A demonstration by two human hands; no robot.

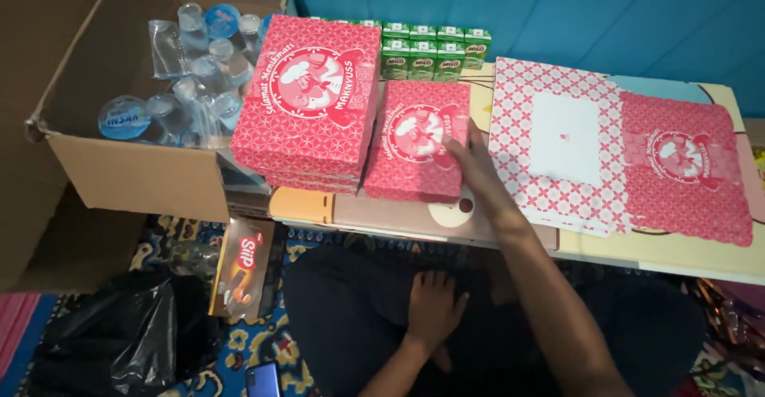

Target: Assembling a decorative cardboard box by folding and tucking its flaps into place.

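Now, right hand (472, 162) flat, grasping nothing, on small pink box (417, 140) right edge, left hand (434, 308) released on lap

The low table (446, 223) is crowded along its far side. A stack of closed pink boxes (309, 102) stands at the left end, touching the open cardboard carton (131, 176) packed with water cups (185, 70), so no gap opens there. Just beside the stack lies a single pink box (414, 142), with the right hand (472, 158) resting on its right edge. Behind it, a row of green drink cartons (434, 50) blocks the way to the blue wall (574, 15). Flat unfolded pink box blanks (621, 158) cover the right half. Free room remains along the near table edge and in the narrow strip between single box and blanks.
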